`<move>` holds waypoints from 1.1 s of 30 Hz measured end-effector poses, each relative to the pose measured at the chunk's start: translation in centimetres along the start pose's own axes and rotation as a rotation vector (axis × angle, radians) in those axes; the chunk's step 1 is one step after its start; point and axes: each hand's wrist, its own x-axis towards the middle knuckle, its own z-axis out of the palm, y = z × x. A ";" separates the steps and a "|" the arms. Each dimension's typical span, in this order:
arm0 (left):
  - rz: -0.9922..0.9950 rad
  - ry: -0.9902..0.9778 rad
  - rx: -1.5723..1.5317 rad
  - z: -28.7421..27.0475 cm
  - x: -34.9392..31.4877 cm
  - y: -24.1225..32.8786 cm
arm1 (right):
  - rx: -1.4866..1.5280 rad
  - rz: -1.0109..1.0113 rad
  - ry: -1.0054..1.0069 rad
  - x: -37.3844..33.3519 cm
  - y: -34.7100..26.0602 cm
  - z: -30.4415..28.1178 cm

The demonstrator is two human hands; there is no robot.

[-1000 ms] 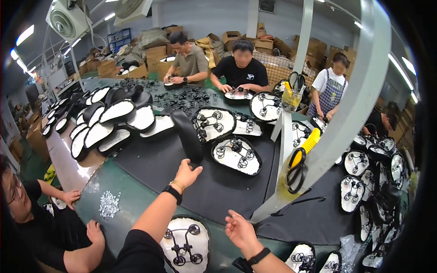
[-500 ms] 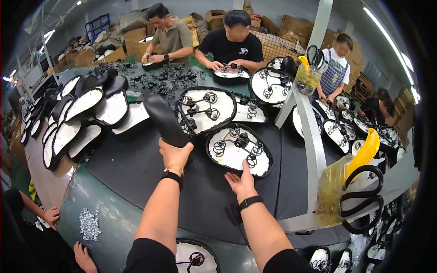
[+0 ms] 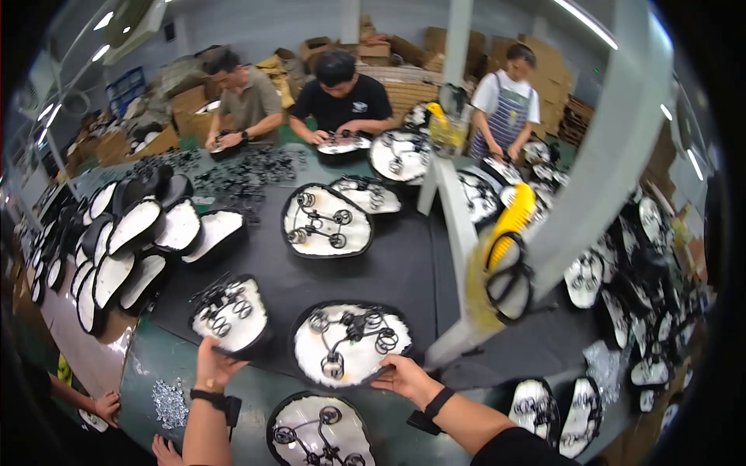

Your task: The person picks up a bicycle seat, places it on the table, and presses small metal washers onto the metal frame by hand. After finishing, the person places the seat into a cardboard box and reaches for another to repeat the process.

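My left hand (image 3: pixel 216 363) grips the lower edge of a small padded bicycle saddle (image 3: pixel 250 325), turned so its white underside and black coil springs show. My right hand (image 3: pixel 406 378) pinches the lower right rim of a wider saddle (image 3: pixel 359 356), thumb on the white side and fingers partly hidden beneath. This one lies underside up, a black spring frame across it. Just below, nearest me, another saddle (image 3: pixel 346 419) with a spring frame lies underside up. Beyond my hands a further wide saddle (image 3: pixel 326 242) lies the same way.
Stacked saddles without frames (image 3: pixel 128 233) fill the table's left side. Loose black spring frames (image 3: pixel 249 175) lie at the back. A metal post (image 3: pixel 598 171) rises at right, with yellow-handled tools and scissors (image 3: pixel 509 272). Clear small parts (image 3: pixel 169 402) lie at front left. Co-workers sit and stand around.
My left hand has come nearer and left, and its saddle, tilted with the black side showing before, now shows its underside. The right-hand saddle has come nearer me. The view has shifted.
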 end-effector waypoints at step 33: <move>-0.085 -0.154 0.742 24.2 11.8 -6.7 | -0.520 -0.214 0.652 -22.3 -10.9 -32.5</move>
